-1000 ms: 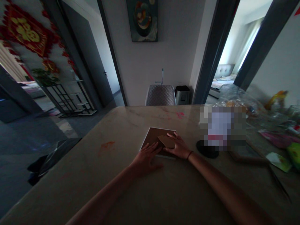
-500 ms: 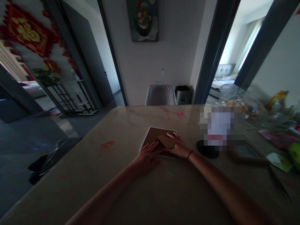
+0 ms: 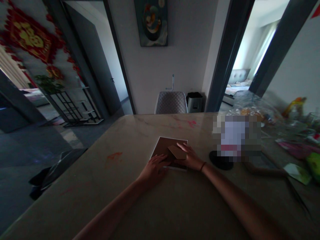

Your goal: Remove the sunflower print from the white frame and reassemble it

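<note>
A flat brown panel with a thin white border, which looks like the back of a picture frame [image 3: 162, 144], lies on the table in front of me. A lighter brown flap [image 3: 178, 152] stands up at a slant from it. My left hand [image 3: 155, 168] rests flat on the panel's near left part, fingers stretched out. With fingers at its far edge and thumb at its near edge, my right hand [image 3: 190, 159] holds the flap; a dark band circles that wrist. The hands cover the panel's near left corner and part of its right side.
Right of my right hand, a black round base [image 3: 221, 160] stands under a blurred-out item. Farther right are a dark frame-like object [image 3: 265, 170], a green packet [image 3: 313, 163] and clear plastic bags [image 3: 250, 103]. A quilted chair [image 3: 172, 102] stands beyond the table [image 3: 110, 186].
My left hand has drawn slightly left, away from the right hand. My right hand stays at the flap, its thumb a little farther in. The camera view has shifted slightly.
</note>
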Demonstrator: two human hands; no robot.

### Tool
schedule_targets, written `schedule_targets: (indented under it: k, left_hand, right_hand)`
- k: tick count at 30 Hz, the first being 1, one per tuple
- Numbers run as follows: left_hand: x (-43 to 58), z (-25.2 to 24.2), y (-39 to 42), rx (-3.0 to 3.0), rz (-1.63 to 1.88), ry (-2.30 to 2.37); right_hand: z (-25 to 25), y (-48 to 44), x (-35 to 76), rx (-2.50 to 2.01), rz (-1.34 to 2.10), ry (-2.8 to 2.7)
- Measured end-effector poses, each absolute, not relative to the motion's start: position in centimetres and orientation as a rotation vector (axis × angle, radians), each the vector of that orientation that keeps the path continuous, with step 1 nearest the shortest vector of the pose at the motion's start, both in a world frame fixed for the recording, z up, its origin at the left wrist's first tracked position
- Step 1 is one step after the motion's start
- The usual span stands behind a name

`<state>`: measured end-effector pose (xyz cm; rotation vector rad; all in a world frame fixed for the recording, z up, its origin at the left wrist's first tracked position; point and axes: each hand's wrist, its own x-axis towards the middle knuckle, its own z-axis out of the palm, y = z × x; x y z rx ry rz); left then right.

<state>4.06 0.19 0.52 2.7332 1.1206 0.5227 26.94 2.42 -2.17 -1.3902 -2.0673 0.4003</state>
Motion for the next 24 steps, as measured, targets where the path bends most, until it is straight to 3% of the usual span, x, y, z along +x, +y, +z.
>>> schedule_targets:
  k: [7,16,24]
  left_hand:
    - [3.3,0.0,0.7,2.558,0.937,1.448]
    - [3.6,-0.3,0.7,2.673,0.561,1.448]
    - [3.5,-0.5,0.5,2.560,0.648,1.571]
  right_hand:
    - [-2.0,2.2,27.5,-1.337,0.328,-2.210]
    - [-1.3,1.8,27.4,-1.358,0.326,-2.239]
    - [-3.9,3.2,27.4,-1.685,0.113,-1.719]
